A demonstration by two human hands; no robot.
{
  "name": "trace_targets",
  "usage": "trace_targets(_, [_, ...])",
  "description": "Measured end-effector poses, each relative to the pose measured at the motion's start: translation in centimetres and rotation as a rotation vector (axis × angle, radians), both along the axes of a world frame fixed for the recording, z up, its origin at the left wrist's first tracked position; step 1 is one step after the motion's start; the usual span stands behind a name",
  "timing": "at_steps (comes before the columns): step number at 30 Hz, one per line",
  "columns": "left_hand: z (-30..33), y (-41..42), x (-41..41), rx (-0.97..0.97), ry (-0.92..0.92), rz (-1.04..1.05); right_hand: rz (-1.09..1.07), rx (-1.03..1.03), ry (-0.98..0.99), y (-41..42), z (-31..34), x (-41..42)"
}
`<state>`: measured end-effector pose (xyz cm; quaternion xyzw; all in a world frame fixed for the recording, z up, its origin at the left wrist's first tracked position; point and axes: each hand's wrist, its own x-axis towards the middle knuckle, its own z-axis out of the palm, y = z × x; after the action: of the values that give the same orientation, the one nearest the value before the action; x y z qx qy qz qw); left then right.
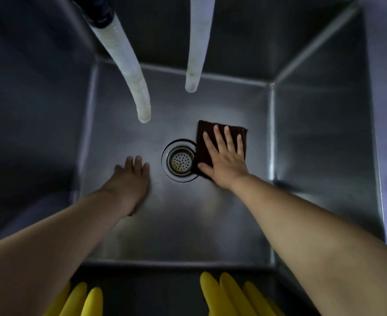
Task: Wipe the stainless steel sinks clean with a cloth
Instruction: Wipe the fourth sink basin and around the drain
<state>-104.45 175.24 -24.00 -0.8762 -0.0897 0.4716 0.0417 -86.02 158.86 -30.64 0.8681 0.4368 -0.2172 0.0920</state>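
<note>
I look down into a deep stainless steel sink [320,137]. A dark brown folded cloth [205,144] lies flat on the sink floor just right of the round drain strainer [180,161]. My right hand [224,160] presses on the cloth with straight, spread fingers. My left hand [131,179] rests flat on the bare sink floor left of the drain, fingers straight, holding nothing.
Two pale hoses hang into the basin from above: the left hose [131,71] ends above the floor left of the drain, the right hose [198,49] farther back. Yellow rubber gloves [229,295] hang over the near rim, more yellow fingers [83,302] at lower left.
</note>
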Motion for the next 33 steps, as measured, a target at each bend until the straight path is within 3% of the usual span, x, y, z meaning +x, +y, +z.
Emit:
trace_targets(9, [-0.4,-1.0,-0.7,-0.005,-0.033,0.106,-0.077,-0.046,0.042,-2.4,0.3,-0.8])
trace_targets(19, [-0.9,-0.6,-1.0,-0.031,-0.063,0.127,0.063,-0.29,0.197,-11.1,1.5,-8.2])
trace_targets(25, [-1.3,-0.8,-1.0,-0.021,-0.079,0.117,0.015,-0.273,0.165,-9.7,1.8,-6.8])
trace_targets(33, [-2.4,-0.6,-1.1,-0.021,-0.077,0.132,-0.121,-0.115,0.021,-2.9,0.5,2.2])
